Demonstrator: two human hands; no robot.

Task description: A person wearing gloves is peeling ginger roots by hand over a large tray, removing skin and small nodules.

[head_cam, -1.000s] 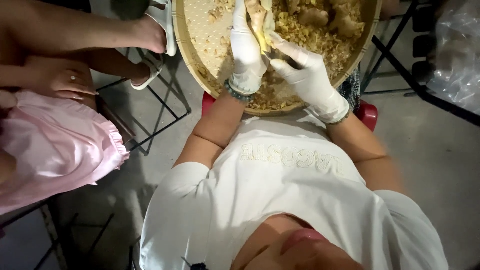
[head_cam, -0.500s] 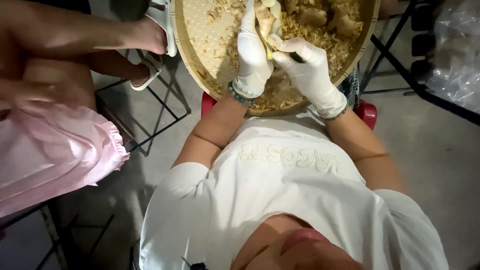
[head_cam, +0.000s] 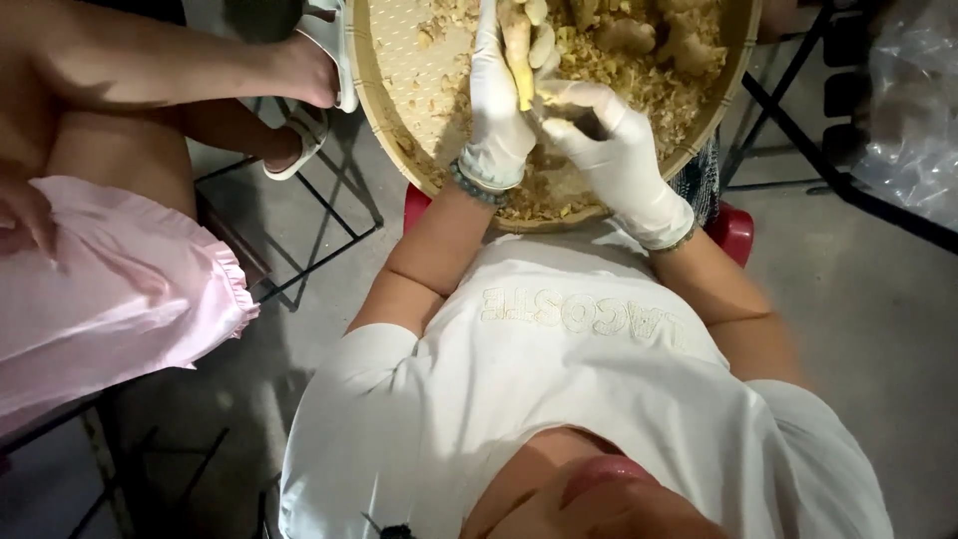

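Looking down from the head cam, nearest me are both gloved hands over the woven tray [head_cam: 379, 120]. My left hand [head_cam: 499, 110] is wrapped around a ginger root [head_cam: 518, 50], fingers closed on it, and the root's long axis runs straight away from me, up past the fingertips. My right hand [head_cam: 609, 150] sits just right of it, fingers curled in toward the root's lower end; whether it pinches a blade or a bit of peel I can't tell, the glove hides it. Beyond both hands lie more ginger pieces [head_cam: 659, 35] on a heap of peelings, cut off by the frame's top edge.
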